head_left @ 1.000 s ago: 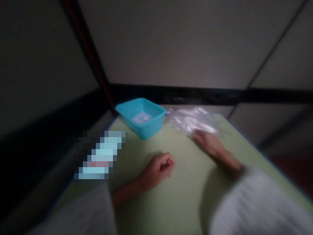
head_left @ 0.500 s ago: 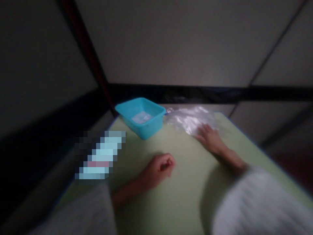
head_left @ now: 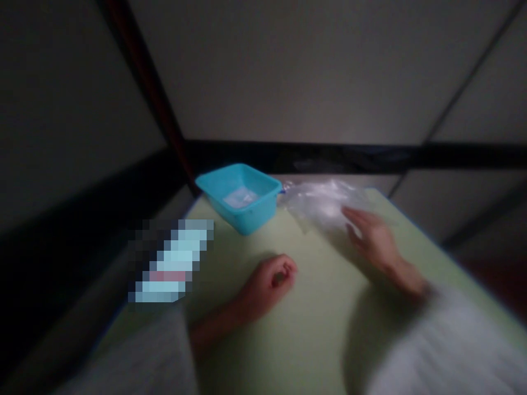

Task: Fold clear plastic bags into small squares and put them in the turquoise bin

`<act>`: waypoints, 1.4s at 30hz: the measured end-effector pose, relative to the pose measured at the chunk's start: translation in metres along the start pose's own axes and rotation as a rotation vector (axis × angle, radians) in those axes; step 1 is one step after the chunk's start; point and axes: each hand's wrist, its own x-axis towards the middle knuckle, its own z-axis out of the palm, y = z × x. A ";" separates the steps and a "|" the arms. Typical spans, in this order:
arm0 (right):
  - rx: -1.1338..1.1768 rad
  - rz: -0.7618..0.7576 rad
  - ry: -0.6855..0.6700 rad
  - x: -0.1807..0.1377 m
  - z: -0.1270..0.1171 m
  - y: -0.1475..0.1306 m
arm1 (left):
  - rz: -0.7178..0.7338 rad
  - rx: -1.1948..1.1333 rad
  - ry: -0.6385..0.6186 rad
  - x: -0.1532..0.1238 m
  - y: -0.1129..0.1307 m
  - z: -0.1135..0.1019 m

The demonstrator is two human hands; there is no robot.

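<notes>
My left hand [head_left: 269, 281] rests on the pale green table [head_left: 304, 318], curled into a loose fist with something small and dark between the fingers that I cannot make out. My right hand [head_left: 370, 236] reaches forward at the near edge of a heap of clear plastic bags [head_left: 323, 200], fingers stretched out over it; the hand is blurred by motion. A turquoise plastic tub [head_left: 241, 197] stands at the far left of the table, beside the bags, with something pale and flat inside.
A pixelated patch [head_left: 171, 260] covers something at the table's left edge. Dark frame bars and grey wall panels rise behind the table. The room is dim. Grey sleeves cover both my forearms at the bottom.
My right hand has moved right and farther back along the plastic bags, with the fingers now raised and spread. My left hand has stayed in place.
</notes>
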 end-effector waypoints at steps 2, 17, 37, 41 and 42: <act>0.034 -0.042 -0.006 -0.003 -0.003 -0.007 | 0.029 0.050 0.104 0.001 0.000 -0.001; 1.052 0.137 -0.805 -0.012 -0.048 -0.076 | 0.166 -0.173 0.411 0.015 -0.011 -0.028; 0.860 0.485 -0.377 -0.003 -0.004 -0.040 | -0.284 -0.632 0.118 0.024 0.003 -0.036; 0.820 0.455 -0.369 -0.005 -0.001 -0.040 | -0.188 -0.282 0.214 0.024 -0.004 -0.030; 0.829 0.458 -0.372 -0.005 -0.001 -0.039 | -0.175 -0.247 0.225 0.024 -0.006 -0.030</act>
